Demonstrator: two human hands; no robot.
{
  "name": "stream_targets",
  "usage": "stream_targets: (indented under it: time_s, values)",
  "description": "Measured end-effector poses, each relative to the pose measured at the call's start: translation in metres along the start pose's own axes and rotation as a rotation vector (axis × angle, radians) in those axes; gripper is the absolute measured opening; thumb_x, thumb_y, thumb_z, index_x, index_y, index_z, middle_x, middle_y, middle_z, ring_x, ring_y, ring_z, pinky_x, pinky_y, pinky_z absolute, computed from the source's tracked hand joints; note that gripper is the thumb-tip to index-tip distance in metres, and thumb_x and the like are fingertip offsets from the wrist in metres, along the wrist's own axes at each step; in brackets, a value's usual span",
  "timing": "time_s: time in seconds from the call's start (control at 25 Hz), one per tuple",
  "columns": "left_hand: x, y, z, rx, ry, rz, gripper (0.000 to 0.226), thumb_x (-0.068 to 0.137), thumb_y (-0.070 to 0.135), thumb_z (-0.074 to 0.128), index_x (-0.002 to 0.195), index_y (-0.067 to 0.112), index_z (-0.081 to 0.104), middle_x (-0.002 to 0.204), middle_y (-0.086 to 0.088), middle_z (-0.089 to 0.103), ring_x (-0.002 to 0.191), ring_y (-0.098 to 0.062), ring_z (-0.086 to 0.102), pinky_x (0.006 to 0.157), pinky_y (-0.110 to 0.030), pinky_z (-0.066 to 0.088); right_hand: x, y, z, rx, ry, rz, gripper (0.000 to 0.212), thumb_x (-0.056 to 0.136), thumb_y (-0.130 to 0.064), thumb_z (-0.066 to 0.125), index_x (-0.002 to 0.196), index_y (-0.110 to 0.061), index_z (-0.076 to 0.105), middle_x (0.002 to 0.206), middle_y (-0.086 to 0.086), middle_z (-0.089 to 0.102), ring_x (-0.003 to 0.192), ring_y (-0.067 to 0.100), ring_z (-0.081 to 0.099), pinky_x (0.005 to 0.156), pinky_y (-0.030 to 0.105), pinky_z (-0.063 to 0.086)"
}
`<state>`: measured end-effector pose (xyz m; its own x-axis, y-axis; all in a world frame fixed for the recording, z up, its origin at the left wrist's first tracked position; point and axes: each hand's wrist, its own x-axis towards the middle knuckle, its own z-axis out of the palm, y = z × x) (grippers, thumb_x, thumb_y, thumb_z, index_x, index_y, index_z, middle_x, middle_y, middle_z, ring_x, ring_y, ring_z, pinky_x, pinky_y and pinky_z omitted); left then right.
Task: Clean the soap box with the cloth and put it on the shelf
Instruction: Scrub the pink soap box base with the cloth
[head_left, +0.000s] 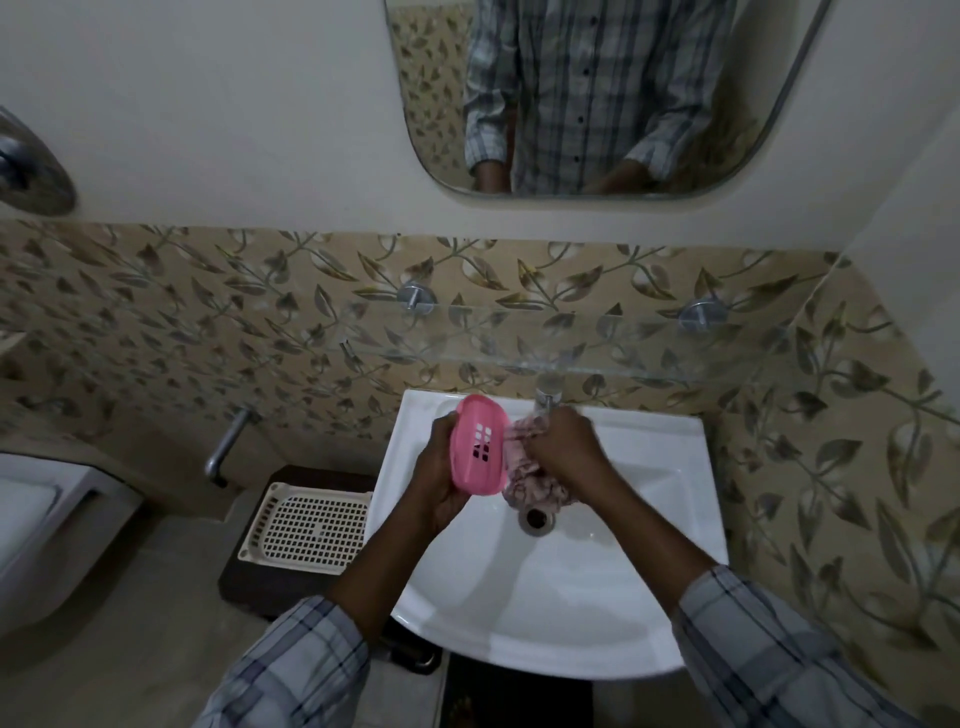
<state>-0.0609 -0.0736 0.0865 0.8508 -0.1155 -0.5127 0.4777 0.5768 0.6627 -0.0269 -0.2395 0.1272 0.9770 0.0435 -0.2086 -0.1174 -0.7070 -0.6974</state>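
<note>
Above the basin (675, 467), the left grip (441, 473) clasps the pink soap box (478, 444) along one long side, apt for light, stiff, likely slippery plastic, while the right grip (566, 447) bunches the soft cloth (524, 480), also above the basin.

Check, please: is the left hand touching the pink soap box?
Touching. The head view shows the left hand wrapped round the left side of the soap box, holding it over the sink.
</note>
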Motion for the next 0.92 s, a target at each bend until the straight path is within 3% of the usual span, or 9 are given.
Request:
stream_targets:
  time_s: [0.12, 0.2, 0.32, 0.36, 0.48, 0.6, 0.72, 0.84, 0.92]
  values:
    - [0.001, 0.009, 0.006, -0.049, -0.066, -0.066, 0.052, 0.092, 0.044, 0.054, 0.126, 0.006, 0.062, 0.11, -0.019, 0.068, 0.095, -0.031, 0.066, 0.082, -0.042, 0.056, 0.003, 0.003, -0.011, 0.159, 0.267, -0.102, 0.015, 0.087, -0.009, 0.065, 0.099, -0.004, 0.073, 0.1, 0.017, 0.075, 0.096, 0.032, 0.069, 0.076, 0.031, 0.053]
    - [0.004, 0.009, 0.011, -0.064, -0.093, -0.11, 0.047, 0.088, 0.041, 0.056, 0.114, 0.005, 0.068, 0.102, -0.018, 0.073, 0.088, -0.029, 0.071, 0.079, -0.04, 0.059, -0.017, -0.003, 0.008, 0.103, 0.278, -0.497, 0.026, 0.086, 0.004, 0.064, 0.108, -0.006, 0.073, 0.108, 0.015, 0.073, 0.101, 0.033, 0.067, 0.085, 0.027, 0.047]
    - [0.003, 0.011, 0.008, -0.071, -0.111, -0.214, 0.046, 0.087, 0.036, 0.055, 0.109, -0.003, 0.067, 0.093, -0.021, 0.075, 0.079, -0.029, 0.074, 0.07, -0.038, 0.063, -0.03, 0.017, 0.021, -0.119, 0.077, -1.09, 0.044, 0.071, 0.021, 0.062, 0.107, 0.0, 0.074, 0.11, 0.018, 0.072, 0.104, 0.034, 0.067, 0.096, 0.038, 0.049]
    - [0.003, 0.011, 0.006, -0.069, -0.119, -0.232, 0.045, 0.09, 0.036, 0.053, 0.108, -0.002, 0.07, 0.096, -0.021, 0.075, 0.082, -0.03, 0.074, 0.073, -0.039, 0.063, -0.019, 0.023, 0.015, -0.102, 0.097, -1.11, 0.042, 0.069, 0.021, 0.061, 0.105, 0.003, 0.074, 0.108, 0.02, 0.073, 0.102, 0.036, 0.068, 0.095, 0.043, 0.052]
    - [0.002, 0.008, 0.004, -0.075, -0.144, -0.232, 0.043, 0.093, 0.034, 0.052, 0.108, 0.001, 0.073, 0.106, -0.02, 0.074, 0.092, -0.031, 0.073, 0.085, -0.043, 0.057, -0.016, 0.022, 0.014, 0.008, 0.181, -0.901, 0.03, 0.076, 0.011, 0.064, 0.104, 0.003, 0.074, 0.106, 0.022, 0.073, 0.103, 0.037, 0.069, 0.095, 0.045, 0.052]
    - [-0.002, 0.011, 0.006, -0.1, -0.185, -0.258, 0.046, 0.084, 0.033, 0.058, 0.107, -0.004, 0.073, 0.104, -0.023, 0.073, 0.09, -0.033, 0.072, 0.082, -0.043, 0.061, -0.022, 0.036, 0.02, -0.026, 0.042, -1.182, 0.027, 0.085, 0.009, 0.065, 0.111, 0.003, 0.073, 0.118, 0.022, 0.07, 0.117, 0.032, 0.063, 0.105, 0.047, 0.047]
    - [-0.006, 0.015, 0.006, -0.138, -0.198, -0.275, 0.048, 0.081, 0.035, 0.062, 0.109, -0.003, 0.072, 0.104, -0.026, 0.072, 0.088, -0.037, 0.071, 0.078, -0.046, 0.06, -0.014, 0.045, 0.004, 0.009, 0.159, -1.051, 0.036, 0.073, 0.021, 0.069, 0.105, 0.004, 0.074, 0.11, 0.02, 0.071, 0.11, 0.028, 0.061, 0.093, 0.05, 0.052]
    - [-0.005, 0.018, 0.006, -0.099, -0.191, -0.272, 0.053, 0.084, 0.037, 0.06, 0.119, -0.003, 0.065, 0.11, -0.026, 0.071, 0.093, -0.037, 0.071, 0.081, -0.046, 0.06, -0.022, 0.048, 0.012, -0.072, 0.085, -1.223, 0.037, 0.071, 0.02, 0.071, 0.104, 0.003, 0.075, 0.11, 0.021, 0.071, 0.109, 0.03, 0.064, 0.101, 0.044, 0.049]
    - [-0.005, 0.018, 0.004, -0.079, -0.161, -0.283, 0.051, 0.079, 0.036, 0.066, 0.114, -0.001, 0.068, 0.103, -0.024, 0.072, 0.086, -0.035, 0.07, 0.078, -0.043, 0.06, -0.018, 0.047, 0.008, -0.156, 0.096, -1.216, 0.026, 0.075, 0.019, 0.069, 0.095, 0.003, 0.076, 0.102, 0.02, 0.072, 0.099, 0.034, 0.065, 0.093, 0.048, 0.052]
